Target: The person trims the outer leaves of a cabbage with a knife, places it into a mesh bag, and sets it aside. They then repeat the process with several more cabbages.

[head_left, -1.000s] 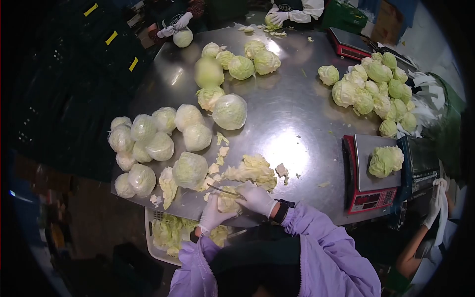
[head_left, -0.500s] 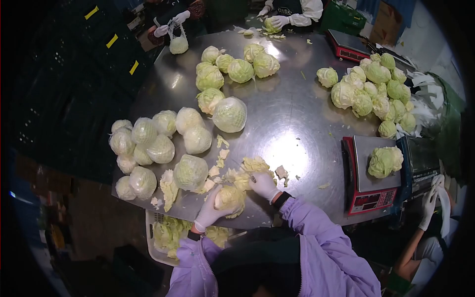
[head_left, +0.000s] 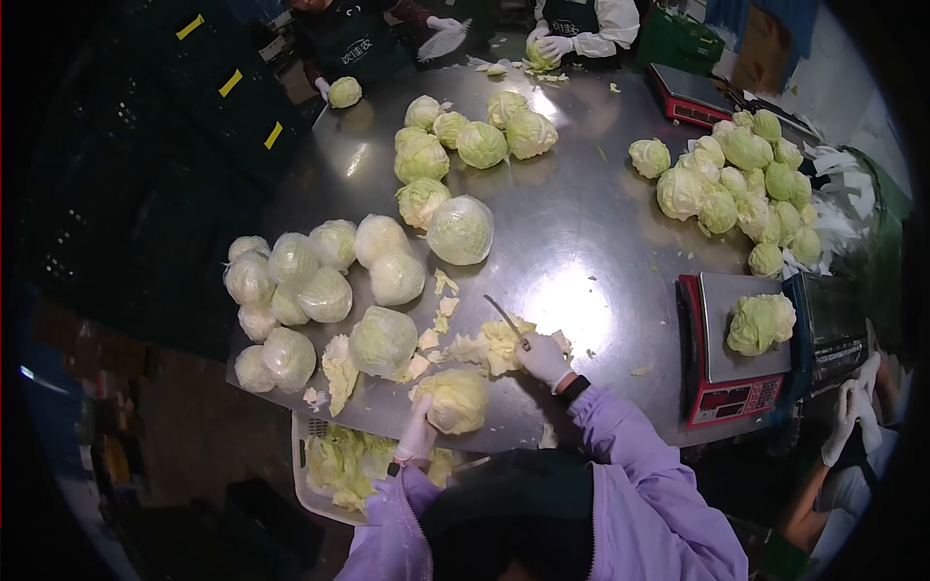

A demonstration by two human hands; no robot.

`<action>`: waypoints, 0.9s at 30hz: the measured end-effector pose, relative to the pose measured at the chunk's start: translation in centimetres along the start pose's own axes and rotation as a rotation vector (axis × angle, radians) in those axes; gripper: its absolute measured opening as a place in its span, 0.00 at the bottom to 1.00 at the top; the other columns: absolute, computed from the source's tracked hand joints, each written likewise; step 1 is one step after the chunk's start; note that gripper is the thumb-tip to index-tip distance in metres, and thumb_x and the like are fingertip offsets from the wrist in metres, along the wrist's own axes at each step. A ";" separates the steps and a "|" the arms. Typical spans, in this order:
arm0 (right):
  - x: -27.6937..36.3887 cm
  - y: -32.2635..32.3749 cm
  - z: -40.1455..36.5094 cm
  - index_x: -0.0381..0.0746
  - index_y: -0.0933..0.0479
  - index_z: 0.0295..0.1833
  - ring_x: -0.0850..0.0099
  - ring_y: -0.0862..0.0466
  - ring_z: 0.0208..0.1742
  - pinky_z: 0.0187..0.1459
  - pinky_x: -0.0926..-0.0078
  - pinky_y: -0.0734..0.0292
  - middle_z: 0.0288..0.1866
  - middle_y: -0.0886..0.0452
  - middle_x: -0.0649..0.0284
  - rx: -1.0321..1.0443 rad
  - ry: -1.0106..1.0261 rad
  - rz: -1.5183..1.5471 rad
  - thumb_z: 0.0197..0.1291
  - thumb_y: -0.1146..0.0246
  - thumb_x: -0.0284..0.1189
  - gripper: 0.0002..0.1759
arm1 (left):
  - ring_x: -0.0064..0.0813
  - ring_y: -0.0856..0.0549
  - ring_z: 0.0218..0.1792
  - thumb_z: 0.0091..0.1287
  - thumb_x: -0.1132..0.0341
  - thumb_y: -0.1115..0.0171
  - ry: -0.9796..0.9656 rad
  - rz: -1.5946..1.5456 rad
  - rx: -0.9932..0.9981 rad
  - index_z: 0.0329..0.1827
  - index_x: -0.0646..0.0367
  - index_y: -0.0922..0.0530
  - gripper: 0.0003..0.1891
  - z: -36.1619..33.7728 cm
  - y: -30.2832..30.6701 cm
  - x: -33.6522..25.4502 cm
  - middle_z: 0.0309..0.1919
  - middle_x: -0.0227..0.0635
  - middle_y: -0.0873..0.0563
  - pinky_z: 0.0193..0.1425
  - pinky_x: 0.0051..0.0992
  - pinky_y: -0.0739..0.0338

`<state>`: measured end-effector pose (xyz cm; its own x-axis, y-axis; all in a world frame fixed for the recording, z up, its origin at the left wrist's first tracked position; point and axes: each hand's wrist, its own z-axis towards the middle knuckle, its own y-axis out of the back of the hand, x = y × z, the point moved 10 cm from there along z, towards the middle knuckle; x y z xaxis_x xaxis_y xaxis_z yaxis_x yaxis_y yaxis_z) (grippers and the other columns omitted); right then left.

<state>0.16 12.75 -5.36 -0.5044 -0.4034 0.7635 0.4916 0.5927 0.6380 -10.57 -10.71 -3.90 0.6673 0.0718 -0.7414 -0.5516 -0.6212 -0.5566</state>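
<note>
Cabbage [head_left: 455, 401] under work: round, pale yellow-green, outer leaves crinkled and veined, surface unwrapped. Position: at the near edge of the metal surface [head_left: 601, 228], just beyond the basket [head_left: 300, 474]. Whether it rests there or is slightly lifted cannot be told.

Hands, both in white gloves. Left hand [head_left: 418, 431]: fingers curved against the left side of the cabbage, holding it; far fingertips partly hidden. Right hand [head_left: 545, 358]: fingers closed round the handle of a knife [head_left: 504, 316], blade pointing up and to the left, clear of the cabbage. Loose leaves [head_left: 497, 346] lie just beside the right hand.

Counts:
- Cabbage in hand: one. Knife: one.
- Wrapped cabbages [head_left: 384, 341], clear glossy wrap: about thirteen, mostly clustered on the left; one larger, near the middle.
- Bare cabbages [head_left: 481, 143], far middle: about eight, some overlapping.
- Heap of cabbages [head_left: 718, 209], right: too overlapped to count; one single cabbage [head_left: 650, 158] just to its left.
- Scales: two. Near scale [head_left: 717, 339] carries one cabbage; far scale [head_left: 690, 85] at upper right.
- Basket: one, holding leaf trimmings [head_left: 339, 460].
- Other people: three in part, two at the far edge, one at right.
</note>
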 end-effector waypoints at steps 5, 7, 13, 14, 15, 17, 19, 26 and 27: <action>2.4 4.6 -2.1 0.39 0.21 0.44 0.53 0.18 0.35 0.36 0.58 0.25 0.33 0.17 0.52 -0.119 0.146 -0.026 0.58 0.38 0.36 0.13 | 0.40 0.25 0.62 0.67 0.33 0.56 0.124 -0.533 -0.022 0.70 0.43 0.34 0.34 -1.0 -4.8 0.2 0.64 0.34 0.26 0.62 0.45 0.28; 4.9 5.8 -3.2 0.38 0.22 0.47 0.54 0.18 0.35 0.37 0.60 0.25 0.34 0.17 0.53 -0.064 0.104 0.122 0.60 0.38 0.36 0.14 | 0.40 0.26 0.63 0.67 0.33 0.56 -0.074 -0.247 -0.086 0.69 0.43 0.33 0.34 -0.2 -2.8 1.1 0.65 0.34 0.27 0.62 0.45 0.29; 14.2 5.7 -8.0 0.35 0.28 0.61 0.52 0.17 0.40 0.42 0.63 0.23 0.48 0.20 0.47 -0.066 0.433 0.223 0.63 0.39 0.39 0.26 | 0.38 0.32 0.68 0.67 0.32 0.56 0.043 -0.538 -0.164 0.71 0.43 0.36 0.35 -1.5 -6.0 0.1 0.68 0.33 0.31 0.68 0.45 0.35; 15.6 5.5 -8.8 0.35 0.30 0.63 0.51 0.18 0.42 0.43 0.62 0.23 0.51 0.21 0.46 -0.066 0.474 0.196 0.64 0.39 0.39 0.27 | 0.39 0.33 0.69 0.68 0.33 0.57 -0.021 -0.418 -0.125 0.72 0.44 0.37 0.36 -1.4 -6.0 -0.1 0.69 0.34 0.32 0.70 0.46 0.38; 16.8 5.3 -9.4 0.35 0.33 0.66 0.49 0.18 0.43 0.44 0.60 0.23 0.54 0.22 0.45 -0.067 0.515 0.167 0.64 0.40 0.38 0.29 | 0.39 0.34 0.70 0.69 0.33 0.58 -0.084 -0.298 -0.086 0.73 0.44 0.39 0.36 -1.3 -6.2 -0.5 0.70 0.34 0.33 0.72 0.46 0.40; 17.9 4.7 -9.6 0.35 0.33 0.67 0.49 0.19 0.46 0.46 0.60 0.23 0.56 0.23 0.46 -0.034 0.464 0.112 0.64 0.40 0.38 0.29 | 0.39 0.34 0.70 0.69 0.33 0.59 -0.044 -0.467 -0.092 0.73 0.45 0.40 0.36 -1.6 -6.8 -0.8 0.71 0.34 0.33 0.72 0.46 0.41; 17.5 3.7 -9.3 0.36 0.35 0.68 0.49 0.22 0.55 0.53 0.63 0.25 0.60 0.26 0.45 0.038 0.368 0.063 0.64 0.40 0.38 0.30 | 0.39 0.35 0.70 0.70 0.33 0.60 0.019 -0.646 -0.116 0.74 0.47 0.40 0.37 -1.7 -7.4 -0.4 0.71 0.35 0.34 0.73 0.46 0.42; 14.3 5.4 -6.9 0.32 0.33 0.66 0.55 0.23 0.59 0.60 0.66 0.30 0.58 0.24 0.46 0.078 0.216 0.621 0.57 0.32 0.40 0.36 | 0.40 0.35 0.71 0.69 0.33 0.60 -0.010 -0.492 0.060 0.75 0.46 0.44 0.38 -2.8 -9.2 -2.5 0.71 0.37 0.36 0.72 0.49 0.40; 15.3 5.9 -7.1 0.31 0.33 0.65 0.56 0.23 0.59 0.60 0.66 0.30 0.56 0.23 0.47 0.085 0.307 0.540 0.55 0.30 0.41 0.37 | 0.42 0.35 0.71 0.69 0.32 0.60 -0.096 -0.453 0.115 0.76 0.49 0.46 0.39 -2.8 -9.8 -3.5 0.71 0.39 0.36 0.72 0.48 0.39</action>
<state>0.37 5.17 10.77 0.0324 -0.2059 0.9780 0.5558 0.8170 0.1535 -6.14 -7.02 5.21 0.8072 0.3903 -0.4428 -0.2714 -0.4207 -0.8656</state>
